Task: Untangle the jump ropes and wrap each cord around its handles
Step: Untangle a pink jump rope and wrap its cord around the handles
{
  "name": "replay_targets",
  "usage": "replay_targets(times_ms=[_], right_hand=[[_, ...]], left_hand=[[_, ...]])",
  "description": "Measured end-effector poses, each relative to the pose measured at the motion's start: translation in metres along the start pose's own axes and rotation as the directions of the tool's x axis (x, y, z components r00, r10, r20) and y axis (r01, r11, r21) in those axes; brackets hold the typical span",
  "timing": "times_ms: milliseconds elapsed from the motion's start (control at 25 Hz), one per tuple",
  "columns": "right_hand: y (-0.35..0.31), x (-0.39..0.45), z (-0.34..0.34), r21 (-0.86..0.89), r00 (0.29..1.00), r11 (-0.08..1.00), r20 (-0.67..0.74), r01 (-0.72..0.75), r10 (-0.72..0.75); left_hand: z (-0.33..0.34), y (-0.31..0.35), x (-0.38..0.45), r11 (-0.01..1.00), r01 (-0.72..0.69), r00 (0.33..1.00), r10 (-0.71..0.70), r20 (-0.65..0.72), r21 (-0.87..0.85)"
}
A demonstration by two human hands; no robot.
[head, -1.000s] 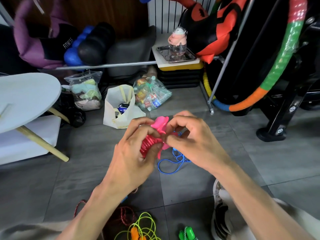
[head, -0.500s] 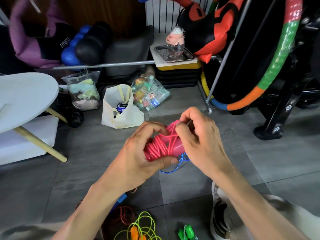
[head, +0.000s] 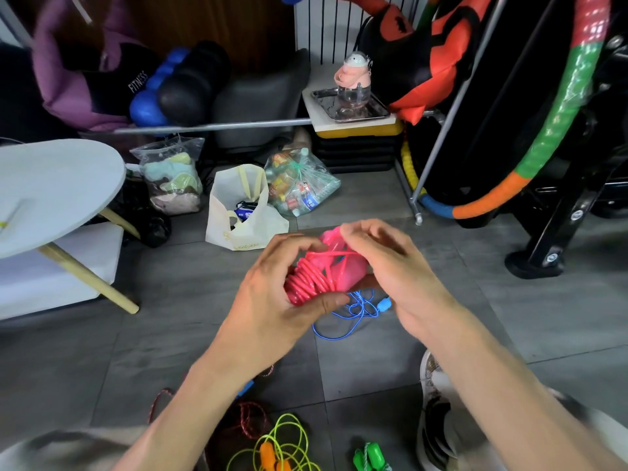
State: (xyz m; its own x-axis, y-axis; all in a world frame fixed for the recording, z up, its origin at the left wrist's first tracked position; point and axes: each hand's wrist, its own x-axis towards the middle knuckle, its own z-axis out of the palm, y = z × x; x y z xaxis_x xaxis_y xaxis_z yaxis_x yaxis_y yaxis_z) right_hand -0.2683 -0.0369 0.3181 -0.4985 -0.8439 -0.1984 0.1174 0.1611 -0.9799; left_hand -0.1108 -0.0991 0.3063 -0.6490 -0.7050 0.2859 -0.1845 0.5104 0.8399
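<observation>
- The pink jump rope [head: 323, 270], held mid-scene above the floor, is gripped by the left hand [head: 275, 300] so the coils are kept tight.
- Its cord end is apparently pinched by the right hand [head: 390, 266] for tucking.

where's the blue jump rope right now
In the head view the blue jump rope lies loose on the grey floor tiles at centre, just below the pink rope bundle held in both hands.
</observation>
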Motion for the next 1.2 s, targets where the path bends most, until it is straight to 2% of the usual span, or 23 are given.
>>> replay_targets(times_ms=[80, 160, 320, 400, 480, 520, 640, 720, 840, 920, 1000, 1080, 1200], right_hand=[[0.007, 0.000, 0.007, 0.126, 0.992, 0.984, 0.015, -0.122, 0.121], [0.009, -0.001, 0.007, 0.224, 0.975, 0.951, 0.108, -0.215, 0.195], [0.013, 0.000, 0.002, 0.214, 0.966, 0.952, 0.188, -0.217, 0.178], [0.019, 0.004, -0.002, 0.222, 0.968, 0.953, 0.190, -0.204, 0.163], [0.031, 0.009, -0.006, 0.203, 0.971, 0.957, 0.162, -0.207, 0.176], [0.042, 0.013, -0.009, 0.192, 0.969, 0.955, 0.138, -0.228, 0.204], [0.093, 0.024, -0.022, 0.115, 0.954, 0.947, 0.041, -0.299, 0.296], [0.141, 0.025, -0.034, -0.025, 0.918, 0.918, -0.040, -0.397, 0.396], [0.211, 0.020, -0.053, -0.087, 0.825, 0.831, -0.212, -0.549, 0.524], [0.250, 0.012, -0.061, 0.019, 0.729, 0.769, -0.304, -0.639, 0.614], [0.299, 0.003, -0.067, 0.161, 0.634, 0.710, -0.347, -0.686, 0.691], [0.353, -0.007, -0.075, 0.151, 0.609, 0.681, -0.340, -0.716, 0.716], [0.416, -0.023, -0.091, 0.131, 0.558, 0.610, -0.291, -0.781, 0.777]], left_hand=[[0.003, -0.001, -0.004, 0.999, 0.044, 0.999, -0.044, -0.032, -0.001], [0.005, -0.001, -0.005, 0.989, 0.140, 0.987, -0.143, -0.076, -0.040], [0.008, -0.002, -0.004, 0.917, 0.269, 0.952, -0.300, -0.065, -0.295], [0.009, -0.006, -0.004, 0.816, 0.323, 0.924, -0.381, -0.026, -0.478], [0.013, -0.014, -0.005, 0.640, 0.434, 0.872, -0.475, 0.117, -0.634], [0.015, -0.020, -0.005, 0.581, 0.502, 0.835, -0.519, 0.184, -0.640], [0.030, -0.051, -0.007, 0.582, 0.645, 0.740, -0.636, 0.218, -0.495], [0.044, -0.081, -0.021, 0.587, 0.720, 0.681, -0.701, 0.213, -0.370], [0.062, -0.136, -0.056, 0.552, 0.827, 0.555, -0.769, 0.319, -0.107], [0.072, -0.164, -0.076, 0.494, 0.870, 0.464, -0.814, 0.349, -0.005], [0.085, -0.189, -0.088, 0.441, 0.897, 0.434, -0.857, 0.279, -0.043], [0.104, -0.207, -0.100, 0.431, 0.902, 0.424, -0.866, 0.265, -0.035], [0.126, -0.224, -0.111, 0.450, 0.893, 0.429, -0.846, 0.316, -0.005]])
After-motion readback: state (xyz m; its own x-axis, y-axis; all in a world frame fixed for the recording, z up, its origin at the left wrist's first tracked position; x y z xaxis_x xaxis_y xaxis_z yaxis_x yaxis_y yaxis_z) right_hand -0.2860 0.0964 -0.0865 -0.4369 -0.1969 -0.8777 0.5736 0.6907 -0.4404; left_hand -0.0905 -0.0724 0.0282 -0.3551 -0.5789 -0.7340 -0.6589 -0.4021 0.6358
